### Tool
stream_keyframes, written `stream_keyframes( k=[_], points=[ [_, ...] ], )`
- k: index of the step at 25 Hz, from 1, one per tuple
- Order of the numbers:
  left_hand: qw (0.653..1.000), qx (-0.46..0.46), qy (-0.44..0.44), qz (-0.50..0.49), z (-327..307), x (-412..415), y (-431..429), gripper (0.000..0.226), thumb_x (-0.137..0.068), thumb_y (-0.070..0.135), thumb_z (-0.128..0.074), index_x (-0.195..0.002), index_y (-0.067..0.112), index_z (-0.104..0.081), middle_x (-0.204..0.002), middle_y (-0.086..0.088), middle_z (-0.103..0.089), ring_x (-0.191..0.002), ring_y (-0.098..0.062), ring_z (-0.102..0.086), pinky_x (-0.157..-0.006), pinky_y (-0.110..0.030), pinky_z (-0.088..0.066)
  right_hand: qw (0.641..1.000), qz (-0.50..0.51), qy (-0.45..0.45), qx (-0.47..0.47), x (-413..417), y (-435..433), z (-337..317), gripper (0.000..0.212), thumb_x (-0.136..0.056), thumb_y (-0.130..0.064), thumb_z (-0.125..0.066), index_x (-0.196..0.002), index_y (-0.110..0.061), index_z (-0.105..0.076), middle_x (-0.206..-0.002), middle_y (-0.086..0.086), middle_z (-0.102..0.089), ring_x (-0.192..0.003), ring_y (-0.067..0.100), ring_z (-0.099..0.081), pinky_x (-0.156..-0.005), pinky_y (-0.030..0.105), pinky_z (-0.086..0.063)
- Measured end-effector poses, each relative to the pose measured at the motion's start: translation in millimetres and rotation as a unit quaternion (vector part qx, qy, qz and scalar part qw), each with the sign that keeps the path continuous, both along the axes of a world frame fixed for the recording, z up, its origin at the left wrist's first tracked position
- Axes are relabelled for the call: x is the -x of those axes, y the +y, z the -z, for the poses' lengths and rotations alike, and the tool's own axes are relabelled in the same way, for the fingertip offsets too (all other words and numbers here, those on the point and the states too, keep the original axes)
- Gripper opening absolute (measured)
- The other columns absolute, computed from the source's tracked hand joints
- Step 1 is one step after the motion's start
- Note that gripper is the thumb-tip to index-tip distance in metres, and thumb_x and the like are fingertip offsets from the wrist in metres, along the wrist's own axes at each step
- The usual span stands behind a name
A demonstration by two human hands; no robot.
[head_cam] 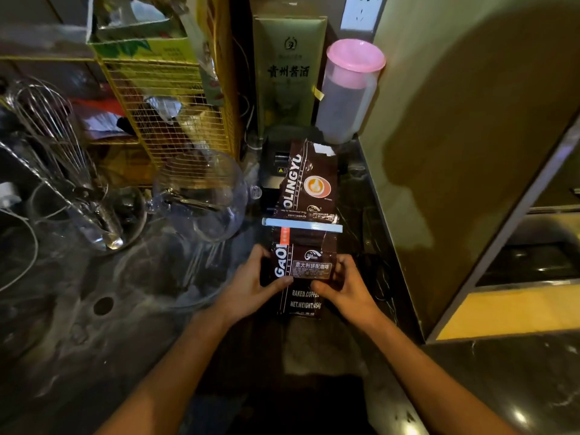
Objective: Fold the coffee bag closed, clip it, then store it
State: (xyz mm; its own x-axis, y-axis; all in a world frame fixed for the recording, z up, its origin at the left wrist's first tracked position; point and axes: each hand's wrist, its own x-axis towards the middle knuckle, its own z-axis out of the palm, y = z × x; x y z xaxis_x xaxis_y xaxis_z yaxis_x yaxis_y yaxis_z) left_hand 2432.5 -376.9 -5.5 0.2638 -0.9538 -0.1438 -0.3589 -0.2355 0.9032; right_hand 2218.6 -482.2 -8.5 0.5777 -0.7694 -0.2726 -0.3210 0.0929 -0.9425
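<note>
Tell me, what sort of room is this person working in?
Most likely a home kitchen counter. A wire whisk stands among utensils, a glass pitcher sits on the dark marbled worktop, and both hands hold a coffee bag.

1 coffee bag [306, 233], 1 clip [303, 224], 2 hands, 1 whisk [50, 127], 1 glass jug [204, 196], 1 pink-lidded container [348, 89].

coffee bag [306, 215]: "OLINGYU", "NET.WEIGHT:454" | green box [288, 73]: "贵州酱酒"
</note>
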Motion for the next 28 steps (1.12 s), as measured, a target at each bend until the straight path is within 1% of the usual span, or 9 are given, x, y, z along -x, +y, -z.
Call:
stream_keyframes(
  k=[4,6,8,10,13,18,22,26,28],
  points=[
    [0.997,0.041,-0.055,-0.042,3.6,10.1,1.9,0.049,-0.077,0.067,-0.060,-0.112,0.045,-0.035,-0.120,0.019,-0.059,-0.112,-0.002,-0.060,-0.094,-0.028,-0.049,0.999,-0.030,0.012,0.034,-7.0,-17.4,-0.8,0.058,-0.081,-0.001,-0.076,-0.124,-0.013,-0.040,-0.120,-0.001,-0.064,-0.112,0.002,-0.063,-0.088,0.014,-0.049],
    [0.995,0.054,-0.058,-0.061,2.2,10.3,-4.5,0.056,-0.078,0.065,-0.061,-0.121,0.038,-0.036,-0.127,0.016,-0.057,-0.118,-0.004,-0.056,-0.097,-0.026,-0.045,0.997,-0.047,0.011,0.052,-15.0,-30.2,-5.2,0.061,-0.080,-0.003,-0.077,-0.126,-0.016,-0.039,-0.123,-0.002,-0.063,-0.115,0.001,-0.061,-0.090,0.012,-0.047],
    [0.994,0.055,-0.056,-0.072,0.7,8.9,-12.0,0.061,-0.079,0.062,-0.062,-0.123,0.030,-0.037,-0.128,0.015,-0.055,-0.119,-0.002,-0.055,-0.097,-0.025,-0.045,0.997,-0.057,-0.001,0.052,-21.7,-39.0,-8.2,0.064,-0.079,-0.011,-0.079,-0.127,-0.016,-0.036,-0.127,0.002,-0.062,-0.119,0.007,-0.060,-0.096,0.020,-0.049],
    [0.994,0.047,-0.061,-0.075,0.7,8.0,-16.6,0.058,-0.081,0.056,-0.065,-0.122,0.027,-0.036,-0.128,0.015,-0.055,-0.119,-0.004,-0.055,-0.097,-0.025,-0.045,0.997,-0.061,-0.011,0.043,-24.3,-42.1,-7.8,0.070,-0.077,-0.022,-0.078,-0.131,-0.014,-0.034,-0.129,0.005,-0.061,-0.121,0.010,-0.060,-0.098,0.024,-0.050],
    [0.993,0.034,-0.074,-0.079,2.8,8.0,-17.2,0.058,-0.082,0.055,-0.066,-0.122,0.027,-0.035,-0.132,0.008,-0.057,-0.119,-0.008,-0.056,-0.096,-0.025,-0.045,0.998,-0.054,-0.020,0.023,-23.6,-40.7,-3.0,0.075,-0.077,-0.026,-0.078,-0.135,-0.017,-0.032,-0.131,0.003,-0.060,-0.122,0.008,-0.059,-0.097,0.022,-0.049],
    [0.992,0.039,-0.078,-0.092,0.3,10.9,-16.5,0.064,-0.080,0.057,-0.067,-0.128,0.027,-0.036,-0.135,0.005,-0.057,-0.125,-0.009,-0.054,-0.102,-0.033,-0.047,0.999,-0.038,-0.032,0.013,-21.3,-35.7,0.9,0.079,-0.079,-0.026,-0.078,-0.143,-0.019,-0.032,-0.135,-0.001,-0.059,-0.124,0.004,-0.057,-0.095,0.015,-0.047],
    [0.989,0.048,-0.088,-0.107,-1.5,16.1,-15.2,0.065,-0.083,0.049,-0.068,-0.133,0.022,-0.038,-0.136,0.001,-0.056,-0.126,-0.013,-0.054,-0.104,-0.041,-0.047,0.999,-0.019,-0.045,0.024,-19.1,-28.7,-0.1,0.081,-0.080,-0.030,-0.078,-0.145,-0.017,-0.032,-0.138,-0.001,-0.058,-0.128,0.007,-0.054,-0.099,0.017,-0.045],
    [0.991,0.049,-0.072,-0.104,-5.5,22.1,-5.4,0.071,-0.084,0.050,-0.064,-0.140,0.018,-0.035,-0.141,-0.002,-0.051,-0.131,-0.015,-0.049,-0.108,-0.044,-0.044,0.998,-0.007,-0.036,0.058,-16.3,-18.4,-5.1,0.075,-0.081,-0.037,-0.077,-0.142,-0.032,-0.033,-0.130,-0.033,-0.054,-0.125,-0.010,-0.049,-0.094,0.005,-0.040],
    [0.989,0.061,-0.075,-0.109,-7.5,24.6,1.0,0.073,-0.084,0.051,-0.062,-0.142,0.017,-0.034,-0.143,-0.004,-0.049,-0.132,-0.016,-0.048,-0.109,-0.045,-0.042,0.996,0.001,-0.043,0.072,-13.6,-13.5,-10.0,0.076,-0.082,-0.036,-0.076,-0.144,-0.033,-0.031,-0.127,-0.043,-0.050,-0.123,-0.017,-0.045,-0.092,0.001,-0.038]
  ],
)
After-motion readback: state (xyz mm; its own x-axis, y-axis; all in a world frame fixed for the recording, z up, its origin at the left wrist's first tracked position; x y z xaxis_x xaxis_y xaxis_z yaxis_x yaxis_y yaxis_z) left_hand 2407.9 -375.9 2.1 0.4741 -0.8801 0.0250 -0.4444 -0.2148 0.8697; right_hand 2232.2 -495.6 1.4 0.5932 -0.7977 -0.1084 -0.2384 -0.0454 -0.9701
